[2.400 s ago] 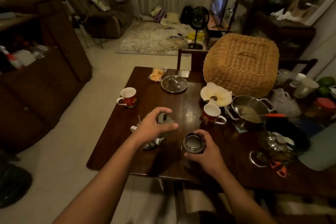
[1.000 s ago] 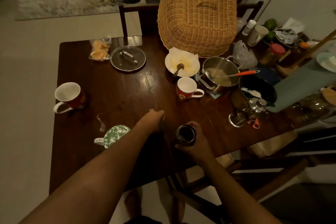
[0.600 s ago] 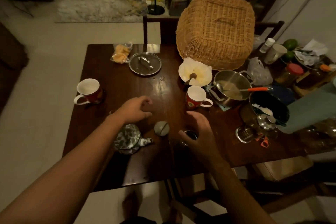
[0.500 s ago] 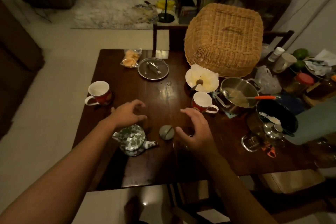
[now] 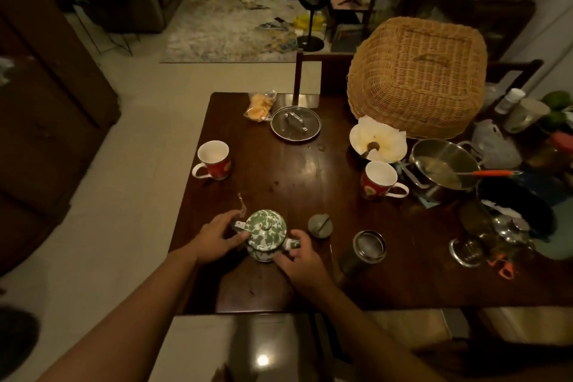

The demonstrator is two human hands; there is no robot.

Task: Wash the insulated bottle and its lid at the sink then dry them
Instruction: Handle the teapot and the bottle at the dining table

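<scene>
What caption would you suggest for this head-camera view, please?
Left hand and right hand hold a green teapot on the table; the open bottle and its lid sit beside it.

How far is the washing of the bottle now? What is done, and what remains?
Done: the lid is off the bottle; both rest apart on the table. In hand: the left hand and right hand hold a green teapot, not the bottle. Left: carrying both to the sink, washing and drying; no sink is in view.
</scene>
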